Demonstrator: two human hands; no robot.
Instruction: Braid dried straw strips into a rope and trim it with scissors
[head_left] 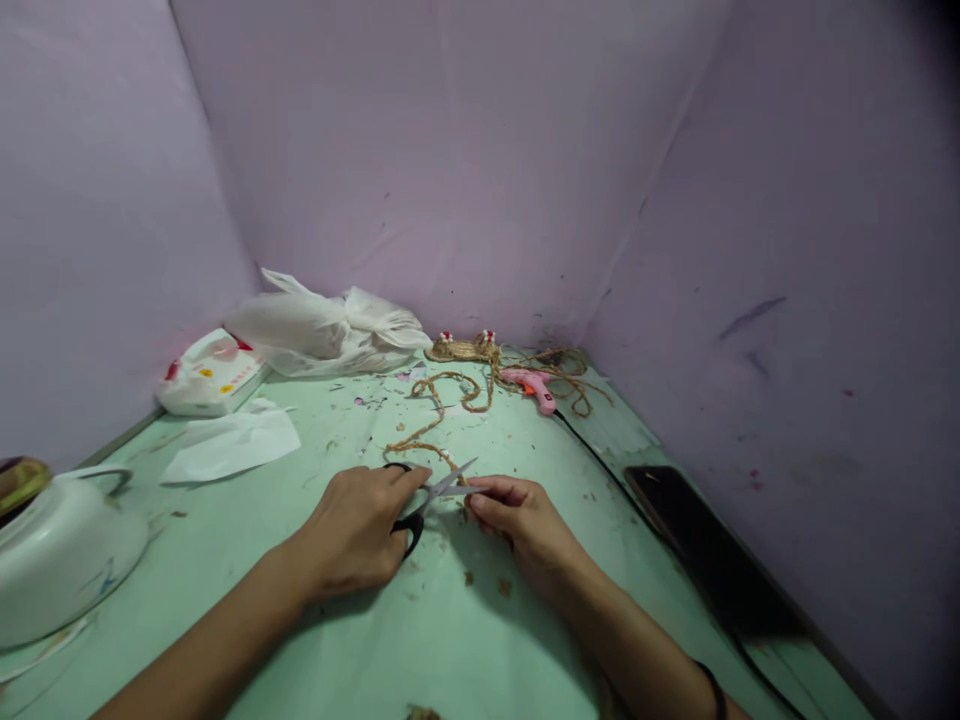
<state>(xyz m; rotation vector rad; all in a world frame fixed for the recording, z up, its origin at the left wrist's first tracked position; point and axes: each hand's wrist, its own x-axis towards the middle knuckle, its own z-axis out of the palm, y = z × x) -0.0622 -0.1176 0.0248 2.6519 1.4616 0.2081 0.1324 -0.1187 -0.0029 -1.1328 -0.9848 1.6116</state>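
My left hand (364, 525) is closed around the black handles of a pair of scissors (439, 490). Their blades are spread apart and point right, toward my other hand. Between finger and thumb, my right hand (525, 515) pinches the near end of a brown twine (427, 432), close to the blade tips. From there the twine runs away from me in loose curves across the table to a woven twine piece (465, 350) with two red-and-white decorations. Whether the blades touch the twine is too small to tell.
A pink glue gun (534, 387) lies at the back right, its black cord (600, 460) trailing toward me. Beside it is a dark phone (705, 550). A white plastic bag (330, 325), a tissue pack (214, 375), a paper sheet (232, 443) and a white bowl (67, 560) occupy the left.
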